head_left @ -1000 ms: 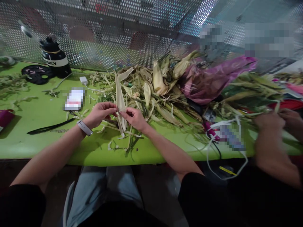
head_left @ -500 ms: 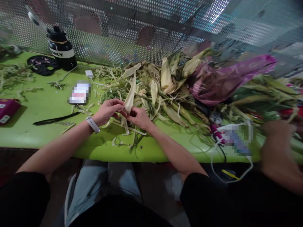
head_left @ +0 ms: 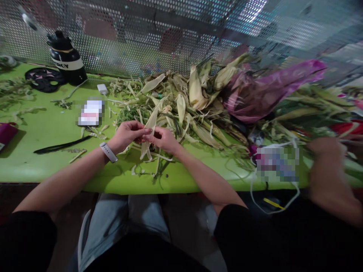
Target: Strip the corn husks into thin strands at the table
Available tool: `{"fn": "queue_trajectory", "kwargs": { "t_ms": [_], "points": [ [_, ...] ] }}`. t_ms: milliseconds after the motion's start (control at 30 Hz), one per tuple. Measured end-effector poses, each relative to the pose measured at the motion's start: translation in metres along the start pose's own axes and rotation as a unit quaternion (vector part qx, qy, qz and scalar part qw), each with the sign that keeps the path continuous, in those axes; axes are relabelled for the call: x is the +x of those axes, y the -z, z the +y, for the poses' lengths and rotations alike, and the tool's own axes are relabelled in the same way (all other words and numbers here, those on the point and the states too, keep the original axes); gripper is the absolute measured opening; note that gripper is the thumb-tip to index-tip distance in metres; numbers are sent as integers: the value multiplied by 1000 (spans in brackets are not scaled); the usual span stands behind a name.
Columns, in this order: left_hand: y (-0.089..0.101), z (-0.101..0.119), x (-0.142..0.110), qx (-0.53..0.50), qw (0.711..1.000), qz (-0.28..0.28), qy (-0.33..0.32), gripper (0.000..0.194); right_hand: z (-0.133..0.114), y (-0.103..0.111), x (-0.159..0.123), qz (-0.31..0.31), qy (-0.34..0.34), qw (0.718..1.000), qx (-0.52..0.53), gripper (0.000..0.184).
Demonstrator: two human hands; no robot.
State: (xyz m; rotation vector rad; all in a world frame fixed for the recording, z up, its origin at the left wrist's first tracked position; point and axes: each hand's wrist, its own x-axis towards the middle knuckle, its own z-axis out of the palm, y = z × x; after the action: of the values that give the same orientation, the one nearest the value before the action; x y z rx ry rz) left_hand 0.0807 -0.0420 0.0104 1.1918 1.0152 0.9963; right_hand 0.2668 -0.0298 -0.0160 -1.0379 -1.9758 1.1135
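Between my two hands is a pale, pointed corn husk, its tip slanting up and its torn lower end hanging near the tabletop. My left hand, with a light watch band on the wrist, pinches the husk from the left. From the right, my right hand grips it with thumb and fingers pressed together. The hands almost touch. Just behind them spreads a heap of dry corn husks, with thin green strips at its left. Narrow husk scraps lie on the green table below my hands.
A phone, a white charger, a black strap and a dark bottle are to the left. On the right lie a purple plastic bag and a looped white cable. Another person's arm reaches in at far right.
The husk has tilted and sunk lower between my fingers, with more of it hanging below my hands. Both hands still grip it. The view has shifted slightly.
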Motion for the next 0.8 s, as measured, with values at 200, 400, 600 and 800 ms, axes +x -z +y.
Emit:
{"fn": "queue_trajectory", "kwargs": {
  "t_ms": [200,400,600,800],
  "points": [
    [7,3,5,20,999,-17,25,35,1,1,1,0,-27,996,85,50],
    [12,2,8,52,997,-51,7,33,1,6,3,16,-37,987,153,41],
    [16,0,10,97,993,-74,-8,30,2,8,5,20,2,991,135,38],
    [20,4,9,189,977,-95,-20,27,7,6,4,37,21,996,74,39]
  ]
}}
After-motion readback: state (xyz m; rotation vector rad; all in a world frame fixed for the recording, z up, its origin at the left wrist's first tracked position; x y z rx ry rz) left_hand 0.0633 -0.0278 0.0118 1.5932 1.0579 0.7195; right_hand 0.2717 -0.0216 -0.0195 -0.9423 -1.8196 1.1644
